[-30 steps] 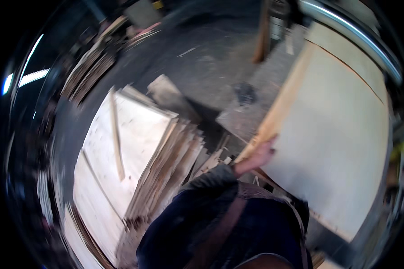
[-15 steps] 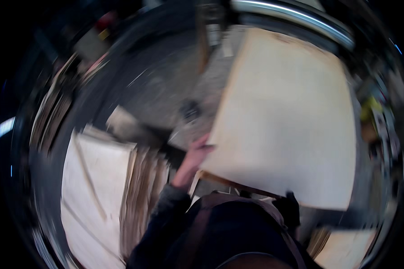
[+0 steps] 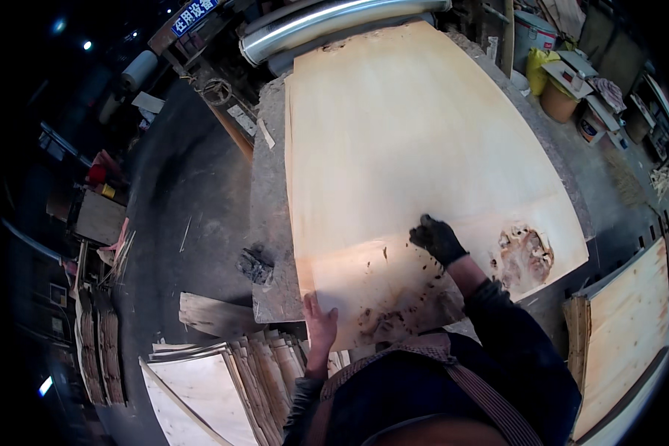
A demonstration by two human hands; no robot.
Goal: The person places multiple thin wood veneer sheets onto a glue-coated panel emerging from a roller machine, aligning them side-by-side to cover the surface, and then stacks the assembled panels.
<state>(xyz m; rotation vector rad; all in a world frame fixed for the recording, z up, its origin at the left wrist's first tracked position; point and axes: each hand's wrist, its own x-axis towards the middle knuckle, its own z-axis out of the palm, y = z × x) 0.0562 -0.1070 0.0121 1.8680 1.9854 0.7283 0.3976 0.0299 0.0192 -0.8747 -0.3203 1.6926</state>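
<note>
A stack of large pale wood veneer sheets lies on a worn table in front of me. The near part of the veneer, more orange, carries dark knots and a ragged hole at the right. My left hand, bare, rests at the near left edge with its fingers extended and the thumb apart. In a black glove, my right hand is over the middle of the near part, fingers curled together. Whatever they may pinch is hidden.
A shiny metal roller spans the table's far end. Stacked veneer stands low at the left, with another stack at the right. A dark crumpled thing lies on the table's left margin. Buckets and a yellow bag are far right.
The view has swung, and the sheets now appear further left. My right hand has gone from the near edge by my body forward onto the veneer. Knotty, holed wood now shows at the near end.
</note>
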